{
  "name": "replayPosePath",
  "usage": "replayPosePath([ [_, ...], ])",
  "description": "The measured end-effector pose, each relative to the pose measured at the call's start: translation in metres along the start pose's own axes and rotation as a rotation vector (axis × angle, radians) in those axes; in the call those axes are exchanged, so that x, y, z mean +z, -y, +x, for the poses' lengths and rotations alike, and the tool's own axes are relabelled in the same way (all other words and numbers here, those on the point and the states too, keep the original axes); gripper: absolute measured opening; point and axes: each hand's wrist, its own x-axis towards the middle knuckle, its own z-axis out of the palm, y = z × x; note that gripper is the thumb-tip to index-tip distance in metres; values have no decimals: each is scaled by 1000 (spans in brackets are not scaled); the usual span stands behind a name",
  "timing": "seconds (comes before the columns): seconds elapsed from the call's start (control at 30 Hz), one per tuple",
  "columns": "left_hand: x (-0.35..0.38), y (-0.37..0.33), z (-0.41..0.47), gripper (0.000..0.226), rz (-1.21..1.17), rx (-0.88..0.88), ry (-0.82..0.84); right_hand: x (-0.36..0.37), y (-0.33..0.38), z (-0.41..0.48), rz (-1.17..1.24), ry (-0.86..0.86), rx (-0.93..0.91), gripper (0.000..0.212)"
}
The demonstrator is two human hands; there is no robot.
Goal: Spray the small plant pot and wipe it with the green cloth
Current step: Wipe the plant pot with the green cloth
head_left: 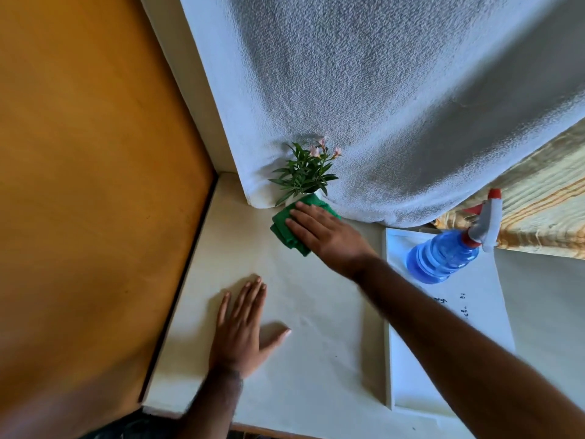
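1. White small plant pot (317,196) stands at the far edge of the table (304,343), against a hanging white cloth (395,106); only its rim shows.
2. Green cloth (286,224) covers the pot's near side, pressed there by the right hand (326,236), fingers flat and extended.
3. Left hand (243,331) lies open and empty on the table, well short of the pot.
4. Blue spray bottle (443,255) lies on its side to the right, apart from both hands.

R hand (323,234) presses green cloth (286,228) vs small plant pot (311,197); L hand (242,331) flat on table (316,359).
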Motion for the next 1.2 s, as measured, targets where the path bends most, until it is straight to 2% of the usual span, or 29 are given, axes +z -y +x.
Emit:
replayPosePath([
  [0.23,-3,-2,1,107,17,9,-10,21,-17,13,-44,65,-99,41],
  [0.4,-5,-3,1,107,24,1,5,33,-10,18,69,102,-72,41],
  [0.57,-7,-3,1,108,16,-19,22,35,0,14,215,248,-12,42],
  [0.67,-7,-3,1,109,12,-18,29,31,4,13,236,204,-4,39],
  [0.87,-5,-2,2,109,31,-17,44,21,2,35,157,37,-134,41],
  [0.97,-4,-2,2,110,20,-17,44,24,-9,38,148,58,-134,37],
  [1.2,-3,-2,2,107,16,-6,30,42,-5,18,223,188,-48,44],
])
